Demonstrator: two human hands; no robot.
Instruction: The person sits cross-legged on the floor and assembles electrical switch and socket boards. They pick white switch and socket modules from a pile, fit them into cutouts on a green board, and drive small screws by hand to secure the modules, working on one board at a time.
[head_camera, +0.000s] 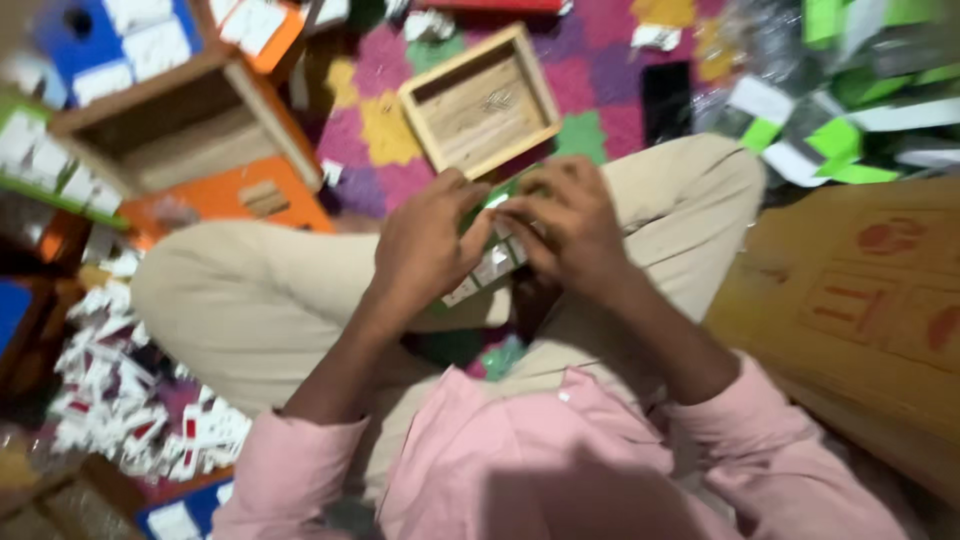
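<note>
Together, the left hand (425, 245) and right hand (565, 225) close around a small green-and-white packet (490, 262), pinched between the fingers of both above the lap; blur hides its exact shape, perhaps a strip of cards. Just beyond the hands lies an empty wooden tray (482, 100) on the colourful mat (385, 130).

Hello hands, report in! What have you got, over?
Left hand and right hand both grip a green card strip over the lap. Empty wooden tray ahead. Nothing in the way.
</note>
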